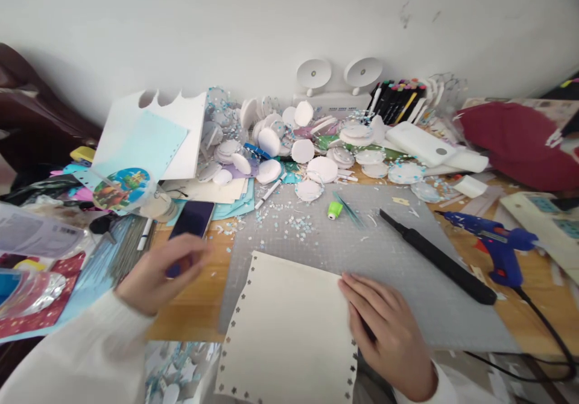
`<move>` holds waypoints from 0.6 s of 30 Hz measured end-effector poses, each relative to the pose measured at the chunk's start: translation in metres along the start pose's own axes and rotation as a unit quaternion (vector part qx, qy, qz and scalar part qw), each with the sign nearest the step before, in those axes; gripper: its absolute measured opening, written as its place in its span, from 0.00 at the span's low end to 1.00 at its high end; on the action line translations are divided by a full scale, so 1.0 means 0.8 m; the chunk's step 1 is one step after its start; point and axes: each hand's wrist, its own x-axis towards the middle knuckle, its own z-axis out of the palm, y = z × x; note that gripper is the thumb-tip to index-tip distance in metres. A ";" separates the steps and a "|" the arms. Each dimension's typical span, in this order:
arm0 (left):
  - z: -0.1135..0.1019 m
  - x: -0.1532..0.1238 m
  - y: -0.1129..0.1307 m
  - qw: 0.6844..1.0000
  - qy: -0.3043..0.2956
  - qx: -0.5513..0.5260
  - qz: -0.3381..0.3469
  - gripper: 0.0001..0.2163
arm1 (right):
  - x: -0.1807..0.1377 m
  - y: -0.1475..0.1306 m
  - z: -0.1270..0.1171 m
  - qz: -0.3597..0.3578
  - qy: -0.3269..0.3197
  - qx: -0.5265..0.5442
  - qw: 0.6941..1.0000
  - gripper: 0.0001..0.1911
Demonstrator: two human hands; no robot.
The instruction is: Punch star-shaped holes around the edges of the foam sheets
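Observation:
A cream sheet of paper (289, 325) with small flower-shaped holes along its left, right and lower edges lies at the front of the grey cutting mat (298, 238). My right hand (389, 331) grips its upper right edge, fingers close together. My left hand (163, 271), blurred by motion, is off the paper to the left, thumb and fingers apart with nothing seen between them. Just behind it a dark smartphone (195, 218) is partly covered by the hand. A small bright green punch-like gadget (335, 210) sits on the mat amid tiny paper cutouts (296, 226).
A black stick-shaped tool (438, 259) and a blue glue gun (493, 235) with its cord lie on the right. White discs (322, 169) are heaped along the back, beside markers (398, 102). Bundled wires (129, 253) and blue paper (235, 205) are on the left.

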 end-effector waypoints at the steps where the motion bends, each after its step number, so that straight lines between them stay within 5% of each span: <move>1: 0.003 0.018 -0.009 0.997 0.044 0.064 0.006 0.13 | 0.000 0.001 0.000 0.000 -0.001 0.001 1.000 0.22; 5: 0.028 0.067 -0.039 0.964 0.059 0.260 0.012 0.15 | 0.000 0.002 0.001 0.003 -0.002 0.006 1.000 0.22; 8: 0.038 0.077 -0.047 0.951 0.048 0.305 0.002 0.15 | 0.001 0.001 0.001 0.006 -0.004 0.005 1.000 0.22; 13: 0.018 0.053 -0.030 0.983 0.048 0.176 0.014 0.15 | 0.001 0.000 -0.001 0.009 -0.013 -0.001 1.000 0.21; 16: -0.005 0.010 -0.016 0.999 0.014 0.032 0.022 0.15 | 0.001 0.000 -0.001 0.010 -0.015 0.001 1.000 0.21; 18: -0.017 -0.029 -0.015 0.999 0.053 0.003 -0.008 0.15 | 0.001 0.001 -0.001 0.008 -0.017 0.001 1.000 0.21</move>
